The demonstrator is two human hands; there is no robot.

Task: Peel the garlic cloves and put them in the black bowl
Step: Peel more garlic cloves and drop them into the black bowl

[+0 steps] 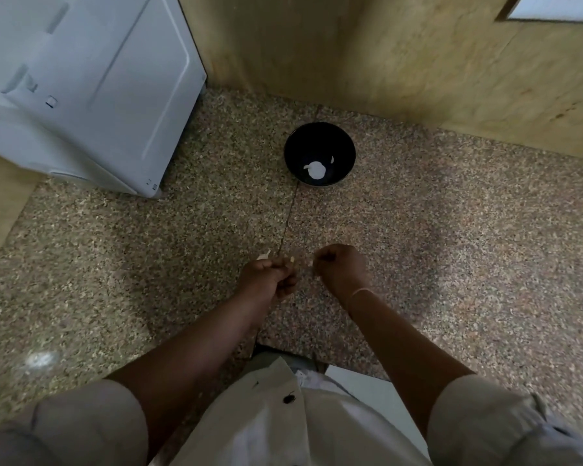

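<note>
Your left grip (270,280) is curled tight on a garlic clove (290,260); a pale end pokes out past the fingertips. A flake of peel (265,254) sticks out on the far left side of the same hand. Your right grip (342,269) is just beside it with a small gap between, fingers curled in, knuckles up. It's too blurred to tell if it pinches anything. There's a thin bracelet (359,292) on that wrist. Both hands hover low over the speckled stone surface (451,230), near the front edge.

The black bowl (317,139) sits upright on the surface, well apart from the hands, farther back and close to the wall (350,45). Inside it, at the bottom, is a white peeled garlic piece (315,170) with a small white sliver (332,159) just beside it, up the inner wall. A dark seam (288,213) in the stone runs from the bowl towards your hands.

A white appliance (81,79) stands on the surface at back left. Rolled pale sleeves (91,422) and a pale buttoned shirt front (266,425) show at the bottom. A white framed panel (559,8) is on the wall, top right corner.
</note>
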